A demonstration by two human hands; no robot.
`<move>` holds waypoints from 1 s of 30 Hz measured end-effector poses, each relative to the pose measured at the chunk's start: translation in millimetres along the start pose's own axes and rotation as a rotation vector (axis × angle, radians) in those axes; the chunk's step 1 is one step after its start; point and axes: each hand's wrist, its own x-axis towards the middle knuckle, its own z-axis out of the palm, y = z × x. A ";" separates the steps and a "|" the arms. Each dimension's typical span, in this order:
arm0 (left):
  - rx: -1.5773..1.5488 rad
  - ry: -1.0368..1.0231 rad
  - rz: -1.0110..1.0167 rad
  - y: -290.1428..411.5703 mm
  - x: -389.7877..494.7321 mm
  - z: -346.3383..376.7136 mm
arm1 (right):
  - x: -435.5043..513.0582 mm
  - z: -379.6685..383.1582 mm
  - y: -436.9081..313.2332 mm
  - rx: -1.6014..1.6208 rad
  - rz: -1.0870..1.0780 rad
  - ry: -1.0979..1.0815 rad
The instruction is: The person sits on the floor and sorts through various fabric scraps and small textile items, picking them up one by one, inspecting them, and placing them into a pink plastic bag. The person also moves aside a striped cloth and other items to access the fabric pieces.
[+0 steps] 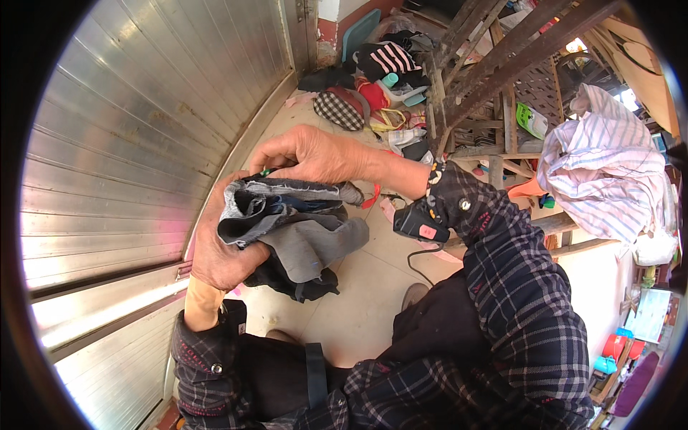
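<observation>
My left hand [223, 242] is wrapped around a bundle of grey and black cloth [317, 247], its thumb pressed on the near side. Frayed edges and a rolled, hollow fold show on the bundle. My right hand [317, 156] bends over the far edge of the cloth, its fingers curled in against it. A small green thing [266, 172] peeks out between the fingers and the cloth; what it is I cannot tell. Its fingertips are partly hidden. The bundle hangs above the tiled floor [371, 279].
A ribbed metal door [156, 123] stands close on the left. Beyond my hands, clothes and a checked fabric item [338, 110] lie heaped on the floor. To the right are a wooden frame [484, 75] and a striped cloth [602, 166]. A black device [422, 223] with a cable sits at my right wrist.
</observation>
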 end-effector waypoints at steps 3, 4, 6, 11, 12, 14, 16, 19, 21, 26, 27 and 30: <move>0.026 -0.158 -0.251 -4.5 -0.9 -7.5 | -0.9 -0.6 11.0 0.135 -0.026 -0.019; 0.044 -0.167 -0.166 -6.0 -1.0 -8.5 | -2.1 -5.6 19.1 0.002 0.033 -0.005; 0.039 -0.164 -0.176 -8.4 -0.3 -10.0 | -3.9 -26.4 43.5 -0.197 -0.010 -0.018; 0.019 -0.167 -0.184 -4.6 2.0 -13.1 | -47.1 -91.2 138.6 -0.356 0.625 0.364; 0.023 -0.165 -0.188 -3.0 2.0 -13.5 | -62.3 -106.4 155.5 -0.462 0.704 0.452; -0.123 -0.201 -0.249 0.7 1.0 -13.7 | -84.4 -134.1 183.7 -0.515 0.861 0.640; -0.109 -0.217 -0.327 3.4 0.1 -10.8 | -98.9 -149.0 202.1 -0.558 0.711 0.721; 0.110 -0.407 -0.191 8.4 2.5 -10.6 | -102.8 -152.7 213.6 -0.658 0.527 0.744; 0.122 -0.448 -0.165 10.8 6.0 -7.2 | -98.7 -145.0 215.1 -0.871 0.335 0.576; 0.115 -0.473 -0.242 17.8 8.5 -8.9 | -89.7 -126.8 221.6 -0.901 0.613 0.495; 0.110 -0.467 -0.248 17.7 8.1 -8.5 | -89.3 -126.6 223.0 -0.927 0.595 0.484; 0.089 -0.462 -0.241 16.4 5.1 -8.5 | -90.2 -126.8 223.9 -0.900 0.565 0.429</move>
